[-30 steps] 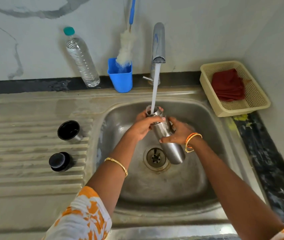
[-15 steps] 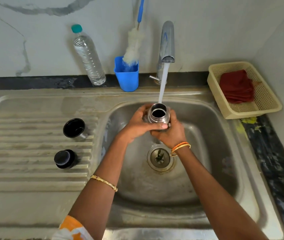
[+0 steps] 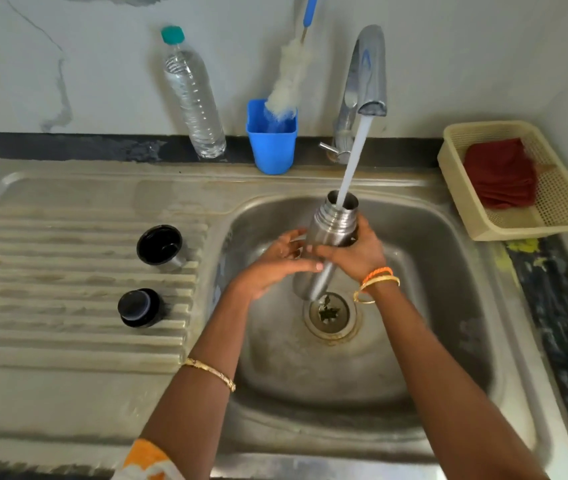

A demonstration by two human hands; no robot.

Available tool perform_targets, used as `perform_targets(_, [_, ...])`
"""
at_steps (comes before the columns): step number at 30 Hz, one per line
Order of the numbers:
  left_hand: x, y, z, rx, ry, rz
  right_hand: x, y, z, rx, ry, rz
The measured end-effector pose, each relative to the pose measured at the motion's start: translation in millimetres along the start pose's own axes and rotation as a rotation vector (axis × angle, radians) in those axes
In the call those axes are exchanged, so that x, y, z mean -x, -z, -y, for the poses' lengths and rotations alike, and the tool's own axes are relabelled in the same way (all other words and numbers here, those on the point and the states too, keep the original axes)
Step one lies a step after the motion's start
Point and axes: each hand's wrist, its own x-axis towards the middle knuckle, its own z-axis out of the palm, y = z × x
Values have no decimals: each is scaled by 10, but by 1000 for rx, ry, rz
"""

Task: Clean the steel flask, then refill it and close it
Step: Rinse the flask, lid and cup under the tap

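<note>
While earlier level, flask (image 3: 331, 237) tilted (filling).

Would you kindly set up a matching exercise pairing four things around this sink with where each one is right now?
Things:
1. steel flask
2. bottle brush
3. red cloth
4. black cap

Places:
A. in the cream basket
B. on the ridged draining board
C. under the running tap
D. standing in the blue cup

Pairs: 1-C, 2-D, 3-A, 4-B
</note>
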Motion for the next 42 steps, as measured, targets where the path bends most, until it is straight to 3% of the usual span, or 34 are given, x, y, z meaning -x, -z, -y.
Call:
perform_targets(4, [47, 1, -23, -70, 49, 65, -99, 29, -7, -294, -148, 118])
perform_targets(9, [159, -10, -71, -40, 208, 73, -71, -118, -189, -540, -535, 310])
perform_targets(13, [201, -88, -101, 116, 278, 52, 8, -302, -292, -833, -566, 353])
perform_targets(19, [241, -222, -139, 104, 323, -61, 75, -335, -344, -891, -547, 342])
perform_targets(24, [277, -242, -169, 329, 343, -61, -8, -151, -271, -654, -677, 223])
perform_targets(27, [269, -190, -119, 406, 376, -116, -68, -28, -164, -488, -574, 34])
perform_targets(29, [235, -191, 6, 281, 408, -126, -42, 46, -92, -366, -395, -17])
perform_targets(33, [223, -370, 189, 198, 440, -174, 122, 56, -107, 83, -28, 221])
perform_targets(35, [216, -417, 254, 211, 439, -195, 198, -12, -138, 213, 79, 254])
perform_targets(42, [150, -291, 291, 211, 366, -247, 374, 227, 109, 97, 198, -205])
